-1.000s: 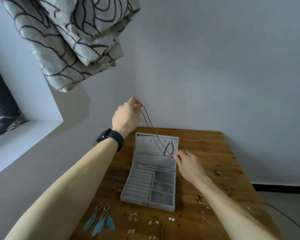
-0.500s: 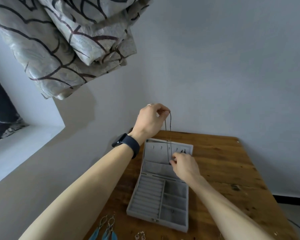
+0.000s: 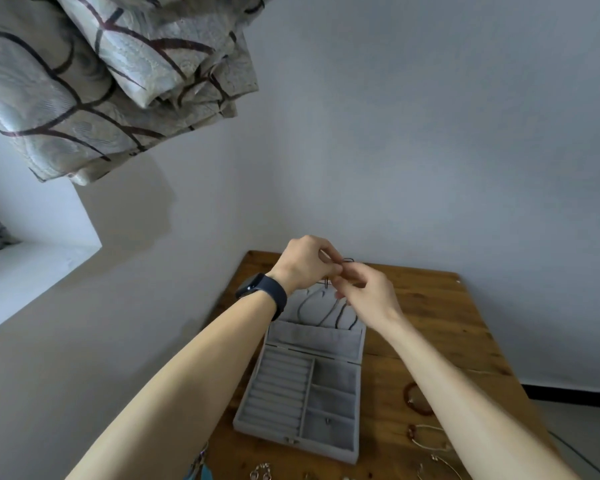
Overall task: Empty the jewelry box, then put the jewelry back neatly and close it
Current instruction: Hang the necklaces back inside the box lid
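A grey jewelry box [image 3: 302, 400] lies open on the wooden table [image 3: 430, 327], its lid leaning back. My left hand [image 3: 303, 265] and my right hand [image 3: 364, 296] meet at the lid's top edge, both pinching a thin dark cord necklace [image 3: 329, 311]. The cord's loops hang down over the lid's grey lining into its pocket. The tray shows ring rolls on the left and three square cells on the right; a small stud [image 3: 328, 420] sits in the nearest cell.
A red bead bracelet [image 3: 417, 399], thin bangles [image 3: 430, 441] and small earrings [image 3: 260, 471] lie on the table right of and in front of the box. Blue feather earrings [image 3: 201, 469] peek out at the lower left. A patterned curtain [image 3: 94, 74] hangs upper left.
My left hand came down from above the box to the lid's top edge. My right hand rose to meet it. The cord now hangs in loops over the lid lining. The camera tilted.
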Demonstrator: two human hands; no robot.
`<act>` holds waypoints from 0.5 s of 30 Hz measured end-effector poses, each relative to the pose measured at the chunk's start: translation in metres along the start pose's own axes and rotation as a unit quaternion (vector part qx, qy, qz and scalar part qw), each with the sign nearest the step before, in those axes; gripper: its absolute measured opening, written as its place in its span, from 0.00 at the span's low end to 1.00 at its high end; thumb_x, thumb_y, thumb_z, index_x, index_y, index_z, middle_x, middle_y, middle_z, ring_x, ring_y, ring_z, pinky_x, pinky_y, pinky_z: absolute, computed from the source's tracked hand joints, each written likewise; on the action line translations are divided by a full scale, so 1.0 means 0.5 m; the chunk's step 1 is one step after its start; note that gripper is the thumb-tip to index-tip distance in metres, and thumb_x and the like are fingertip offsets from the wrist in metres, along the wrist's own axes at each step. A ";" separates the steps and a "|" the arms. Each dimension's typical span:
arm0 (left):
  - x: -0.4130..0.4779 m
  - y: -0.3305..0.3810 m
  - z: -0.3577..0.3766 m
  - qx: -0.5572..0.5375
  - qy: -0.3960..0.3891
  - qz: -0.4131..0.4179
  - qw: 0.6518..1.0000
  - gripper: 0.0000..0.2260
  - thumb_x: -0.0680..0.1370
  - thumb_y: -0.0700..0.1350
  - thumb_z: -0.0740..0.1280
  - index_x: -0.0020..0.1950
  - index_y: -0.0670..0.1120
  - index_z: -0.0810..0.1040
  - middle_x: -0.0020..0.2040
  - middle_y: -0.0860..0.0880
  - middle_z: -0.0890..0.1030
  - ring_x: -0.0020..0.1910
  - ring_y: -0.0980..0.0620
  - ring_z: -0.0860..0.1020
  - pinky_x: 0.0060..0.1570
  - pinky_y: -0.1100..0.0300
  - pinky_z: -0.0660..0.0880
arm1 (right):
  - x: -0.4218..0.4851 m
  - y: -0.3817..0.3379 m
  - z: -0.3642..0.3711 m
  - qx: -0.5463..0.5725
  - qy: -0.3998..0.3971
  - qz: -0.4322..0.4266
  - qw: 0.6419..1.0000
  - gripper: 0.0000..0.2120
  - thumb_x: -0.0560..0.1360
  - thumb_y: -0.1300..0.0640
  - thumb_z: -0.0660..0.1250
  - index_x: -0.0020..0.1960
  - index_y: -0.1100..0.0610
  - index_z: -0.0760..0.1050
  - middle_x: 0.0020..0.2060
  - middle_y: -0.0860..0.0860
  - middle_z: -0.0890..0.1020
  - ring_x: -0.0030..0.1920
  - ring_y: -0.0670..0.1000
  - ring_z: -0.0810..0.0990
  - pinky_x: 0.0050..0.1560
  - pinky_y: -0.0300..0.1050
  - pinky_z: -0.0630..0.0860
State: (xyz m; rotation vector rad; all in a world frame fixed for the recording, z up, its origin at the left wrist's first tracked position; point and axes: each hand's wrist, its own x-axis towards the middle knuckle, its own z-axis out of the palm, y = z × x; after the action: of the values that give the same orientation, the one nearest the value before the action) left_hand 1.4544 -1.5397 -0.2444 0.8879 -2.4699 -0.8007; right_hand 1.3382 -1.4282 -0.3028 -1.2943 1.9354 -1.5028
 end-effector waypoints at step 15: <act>-0.016 -0.061 0.029 0.006 -0.129 -0.021 0.991 0.05 0.77 0.50 0.73 0.46 0.50 0.86 0.35 0.53 0.84 0.33 0.57 0.80 0.39 0.62 0.80 | -0.042 0.069 0.001 -0.194 0.045 -0.022 0.980 0.29 0.76 0.46 0.73 0.74 0.46 0.67 0.47 0.45 0.76 0.48 0.47 0.77 0.47 0.41 0.73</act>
State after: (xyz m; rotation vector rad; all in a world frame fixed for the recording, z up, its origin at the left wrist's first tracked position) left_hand 1.4660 -1.5483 -0.2757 0.8916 -2.6879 -0.9689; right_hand 1.3347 -1.4108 -0.3390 -1.4541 2.3593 -1.2601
